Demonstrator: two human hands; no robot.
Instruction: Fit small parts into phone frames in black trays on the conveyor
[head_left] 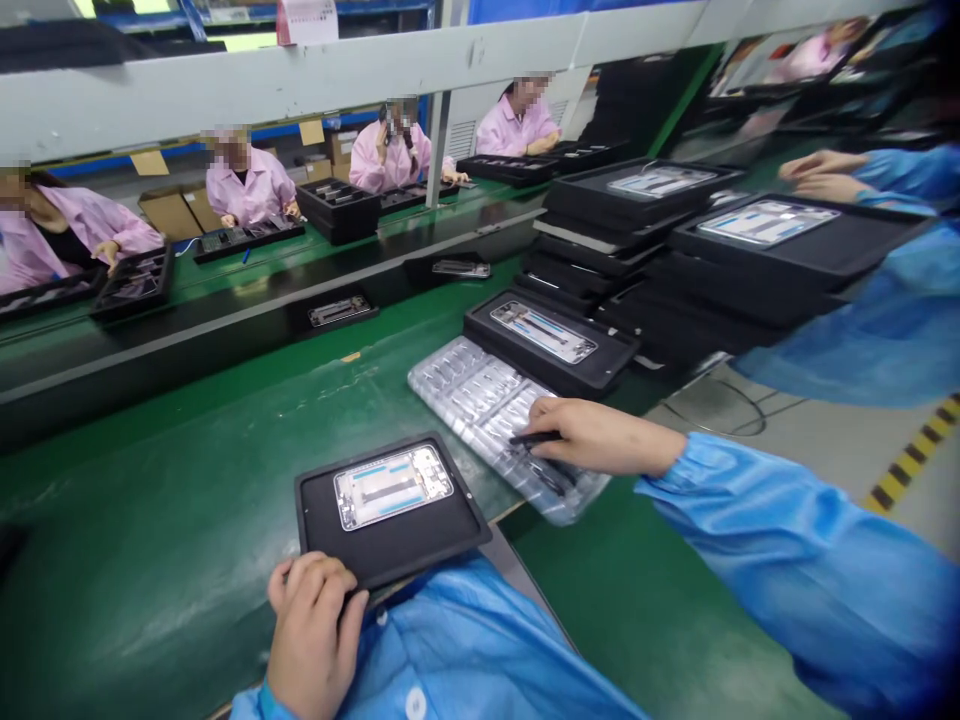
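A shallow black tray (315,500) lies at the bench edge in front of me, bearing a silver phone frame (394,487) with blue strips. My left hand (315,625) is at its near left corner, fingers curled; what they grip, if anything, is hidden. My right hand (589,435) pinches a thin black part (536,438) over a clear plastic blister tray (465,385). More dark pieces (551,477) lie in the blister tray beneath that hand. Just behind it, another black tray (611,360) bears a second phone frame (544,332).
Stacked black trays (585,245) stand at the back right, beside a co-worker's hands (821,175) and blue sleeve. Phone frames in holders (340,310) sit along the dark conveyor strip (187,345). Beyond it, several people in pink work at trays. A pale beam (375,60) crosses overhead.
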